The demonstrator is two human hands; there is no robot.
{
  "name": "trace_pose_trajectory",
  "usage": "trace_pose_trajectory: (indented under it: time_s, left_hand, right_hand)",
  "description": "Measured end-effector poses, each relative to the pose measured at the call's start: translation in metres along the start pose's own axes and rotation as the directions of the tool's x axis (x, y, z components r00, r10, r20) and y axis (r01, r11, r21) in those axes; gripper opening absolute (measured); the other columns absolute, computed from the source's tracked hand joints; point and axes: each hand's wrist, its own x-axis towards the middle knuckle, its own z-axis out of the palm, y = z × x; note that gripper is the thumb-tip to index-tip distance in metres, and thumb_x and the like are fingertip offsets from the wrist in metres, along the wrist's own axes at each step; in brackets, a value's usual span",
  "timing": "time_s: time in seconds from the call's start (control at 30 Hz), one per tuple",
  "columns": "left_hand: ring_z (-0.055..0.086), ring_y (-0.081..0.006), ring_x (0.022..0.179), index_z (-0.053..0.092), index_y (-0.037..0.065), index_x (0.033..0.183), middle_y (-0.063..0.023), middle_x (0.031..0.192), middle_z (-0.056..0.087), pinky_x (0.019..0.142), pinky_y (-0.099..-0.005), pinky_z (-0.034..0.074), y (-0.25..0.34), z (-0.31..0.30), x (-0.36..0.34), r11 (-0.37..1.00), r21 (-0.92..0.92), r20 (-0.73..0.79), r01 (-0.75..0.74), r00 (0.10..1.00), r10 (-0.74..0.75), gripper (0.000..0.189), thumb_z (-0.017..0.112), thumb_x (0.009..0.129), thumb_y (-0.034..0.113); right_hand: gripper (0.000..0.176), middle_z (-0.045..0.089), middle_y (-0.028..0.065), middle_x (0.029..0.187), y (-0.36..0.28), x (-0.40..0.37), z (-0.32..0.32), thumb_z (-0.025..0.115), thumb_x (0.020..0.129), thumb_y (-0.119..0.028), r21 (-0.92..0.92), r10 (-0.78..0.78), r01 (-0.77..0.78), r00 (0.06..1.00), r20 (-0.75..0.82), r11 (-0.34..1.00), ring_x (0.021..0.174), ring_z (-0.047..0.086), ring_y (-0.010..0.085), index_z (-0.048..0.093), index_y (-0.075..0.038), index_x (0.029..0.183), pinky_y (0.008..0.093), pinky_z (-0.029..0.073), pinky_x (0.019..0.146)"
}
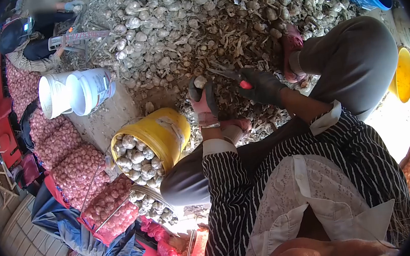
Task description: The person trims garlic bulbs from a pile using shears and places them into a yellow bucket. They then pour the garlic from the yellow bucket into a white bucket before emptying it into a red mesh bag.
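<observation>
One garlic bulb [200,82] sits pinched atop the left hand [204,105]; likely light, firm, papery-skinned (may slip), best gripped round its body. Right hand [262,87] clenches shears [229,73], blades just beside the bulb.

There is just one view, from a camera on the person's head, looking forward and down over the striped shirt [231,190] and bent knees. It is close to the left hand [203,103] and right hand [260,86], near the middle. The round, dark-edged picture reaches the garlic pile [193,14] at the top and the yellow bucket [165,132] on the left.
</observation>
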Motion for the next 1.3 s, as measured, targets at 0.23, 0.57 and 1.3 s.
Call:
trace_pose_trajectory:
  time_s: [0.23, 0.57, 1.3]
  left_hand:
    - [0.057, -0.0219, 0.107, 0.064, 0.004, 0.107, -0.006, 0.115, 0.065, 0.09, -0.0362, 0.046, 0.038, 0.001, -0.035, 0.788, -0.616, 0.33, 0.0, 0.908, 0.259, 0.023, 0.059, 0.087, 0.015]
    - [0.057, -0.0178, 0.105, 0.058, 0.006, 0.115, -0.0037, 0.11, 0.063, 0.09, -0.0317, 0.045, 0.036, 0.006, -0.084, 0.552, -0.792, 0.449, 0.259, 0.861, 0.239, 0.027, 0.056, 0.092, 0.02]
    - [0.051, -0.0131, 0.096, 0.05, 0.003, 0.128, -0.0039, 0.108, 0.057, 0.09, -0.0274, 0.041, 0.203, -0.229, -0.106, 0.764, 0.5, -0.431, -0.408, 0.648, 0.628, 0.044, 0.059, 0.094, 0.028]
  right_hand:
    - [0.047, 0.063, 0.0186, 0.091, -0.005, -0.018, 0.001, 0.067, 0.081, -0.039, -0.011, -0.087, 0.088, 0.995, 0.046, 0.996, 0.088, 0.063, 0.036, 0.052, -0.007, 0.112, 0.043, 0.048, 0.078]
    - [0.06, 0.063, 0.0173, 0.097, 0.003, -0.044, 0.024, 0.073, 0.081, -0.032, 0.08, -0.245, 0.237, 0.963, 0.108, 0.968, 0.086, 0.064, 0.0282, 0.046, -0.005, 0.127, 0.0374, 0.051, 0.076]
    - [0.035, 0.057, 0.0012, 0.075, -0.012, -0.02, 0.008, 0.057, 0.091, -0.04, 0.482, 0.189, -0.645, 0.694, 0.695, 0.594, 0.062, 0.055, 0.0102, 0.059, -0.011, 0.11, 0.0291, 0.047, 0.056]
